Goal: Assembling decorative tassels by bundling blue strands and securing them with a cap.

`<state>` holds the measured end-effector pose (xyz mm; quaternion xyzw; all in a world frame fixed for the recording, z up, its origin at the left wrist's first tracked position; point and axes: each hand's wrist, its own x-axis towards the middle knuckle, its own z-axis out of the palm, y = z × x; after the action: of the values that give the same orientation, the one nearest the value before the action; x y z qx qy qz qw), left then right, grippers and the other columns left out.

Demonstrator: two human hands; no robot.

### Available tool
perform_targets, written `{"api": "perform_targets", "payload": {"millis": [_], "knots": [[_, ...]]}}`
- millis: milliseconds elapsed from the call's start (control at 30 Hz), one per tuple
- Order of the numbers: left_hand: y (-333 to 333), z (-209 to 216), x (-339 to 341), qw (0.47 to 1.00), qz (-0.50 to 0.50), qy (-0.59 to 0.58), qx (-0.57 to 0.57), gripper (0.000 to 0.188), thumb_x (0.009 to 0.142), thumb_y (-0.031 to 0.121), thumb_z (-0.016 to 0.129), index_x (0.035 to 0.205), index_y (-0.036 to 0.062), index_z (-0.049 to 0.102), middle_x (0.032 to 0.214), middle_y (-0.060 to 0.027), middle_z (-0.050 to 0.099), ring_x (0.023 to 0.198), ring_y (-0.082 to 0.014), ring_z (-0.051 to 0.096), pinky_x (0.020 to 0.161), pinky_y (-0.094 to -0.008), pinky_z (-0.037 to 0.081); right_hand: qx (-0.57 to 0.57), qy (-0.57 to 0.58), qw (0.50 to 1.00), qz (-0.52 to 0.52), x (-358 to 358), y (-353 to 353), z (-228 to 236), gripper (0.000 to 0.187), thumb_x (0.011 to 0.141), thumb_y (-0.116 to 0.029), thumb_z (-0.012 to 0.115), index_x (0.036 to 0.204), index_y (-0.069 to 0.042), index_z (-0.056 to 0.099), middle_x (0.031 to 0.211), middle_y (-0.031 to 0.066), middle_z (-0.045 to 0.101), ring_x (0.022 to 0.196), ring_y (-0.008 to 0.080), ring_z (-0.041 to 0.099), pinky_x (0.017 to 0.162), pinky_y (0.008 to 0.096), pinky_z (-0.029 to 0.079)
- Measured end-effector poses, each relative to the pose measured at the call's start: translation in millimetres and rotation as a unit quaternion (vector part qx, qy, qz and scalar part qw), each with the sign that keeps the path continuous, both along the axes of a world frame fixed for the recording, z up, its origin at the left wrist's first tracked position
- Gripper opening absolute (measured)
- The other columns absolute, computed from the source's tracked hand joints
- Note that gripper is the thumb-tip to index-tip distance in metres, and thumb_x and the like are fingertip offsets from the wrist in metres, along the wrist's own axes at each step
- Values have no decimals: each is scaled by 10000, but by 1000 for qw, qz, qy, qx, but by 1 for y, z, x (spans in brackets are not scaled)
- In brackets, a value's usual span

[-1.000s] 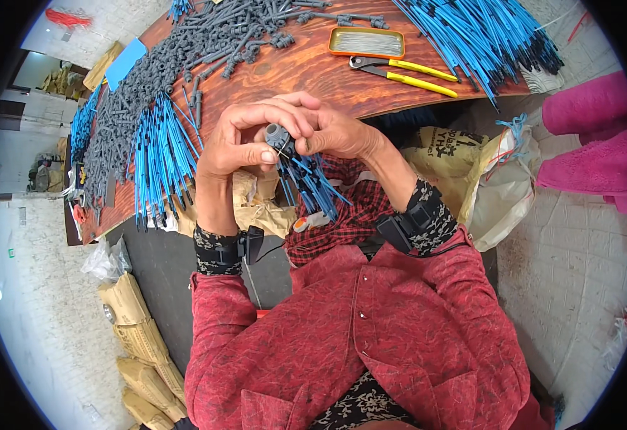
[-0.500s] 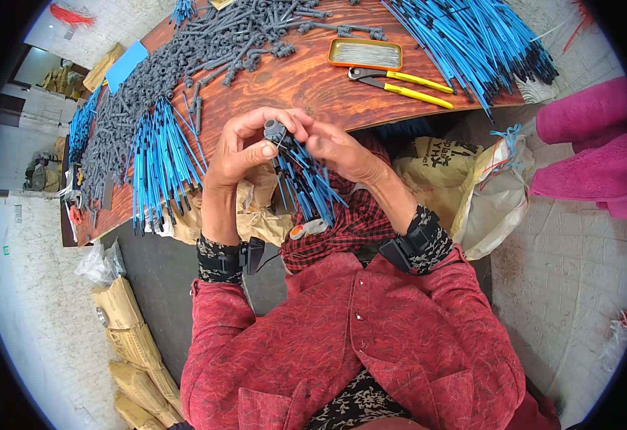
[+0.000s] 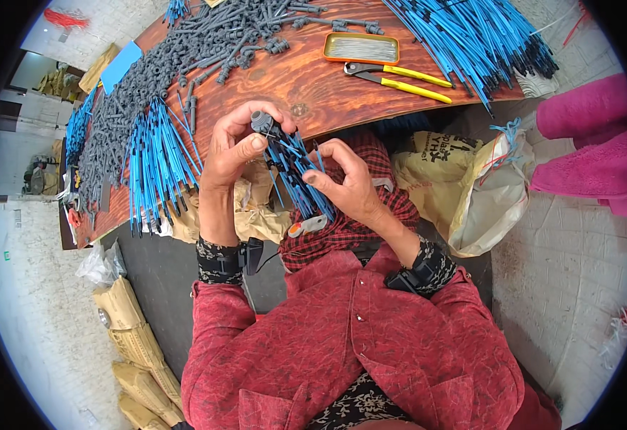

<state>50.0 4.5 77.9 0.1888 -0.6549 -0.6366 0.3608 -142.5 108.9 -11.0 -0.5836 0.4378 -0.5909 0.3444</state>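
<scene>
My left hand (image 3: 229, 149) is wrapped round the upper end of a bundle of thin blue tubes with black tips (image 3: 300, 179). A dark grey ribbed plastic fitting (image 3: 261, 122) sticks out at the top, between its thumb and fingers. The tubes slant down to the right over my lap. At the right side of the bundle, my right hand (image 3: 353, 188) has its thumb and forefinger curled toward each other beside the tubes. What is between those fingertips is too small to make out.
On the wooden table (image 3: 285, 82) lie a heap of grey plastic fittings (image 3: 177, 61), more blue tubes (image 3: 159, 161), a tray of thin metal wires (image 3: 361, 49) and yellow-handled pincers (image 3: 406, 80). An open woven sack (image 3: 485, 208) stands to the right. A grey-and-orange tool (image 3: 306, 226) rests on my lap.
My right hand has moved down and away from the top of the bundle to its right side. The left hand, still holding the bundle, has shifted slightly left.
</scene>
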Motion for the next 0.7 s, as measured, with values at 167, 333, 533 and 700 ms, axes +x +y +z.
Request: {"api": "perform_targets", "payload": {"millis": [167,333,533,700], "knots": [[2,2,1,1000,5,-3,-4,502,868,379,809,1135,2,613,1028,-115,664,1043,-265,620,951,-429,483,33,-12,999,-17,3,-1,8,303,891,-254,802,984,-6,653,877,72,621,722,157,615,663,302,503],[3,5,2,1000,19,-4,-11,508,864,378,813,1138,0,612,1022,-116,657,1034,-248,616,936,-420,487,-29,17,997,-76,10,-4,10,229,885,-178,803,937,-8,658,843,75,623,665,165,619,612,306,499],[6,-3,8,1000,16,15,9,502,867,360,813,1148,-2,608,1018,-129,659,1017,-269,620,920,-432,491,-52,20,994,-96,11,1,12,233,842,-145,833,914,-11,656,831,79,632,667,191,628,604,330,503],[13,3,15,1000,10,-2,-2,503,855,352,818,1170,1,641,1138,-183,714,1062,-241,695,944,-366,546,-82,26,994,-70,11,1,18,253,806,-134,845,910,-7,653,852,84,653,699,215,651,630,331,520]]}}
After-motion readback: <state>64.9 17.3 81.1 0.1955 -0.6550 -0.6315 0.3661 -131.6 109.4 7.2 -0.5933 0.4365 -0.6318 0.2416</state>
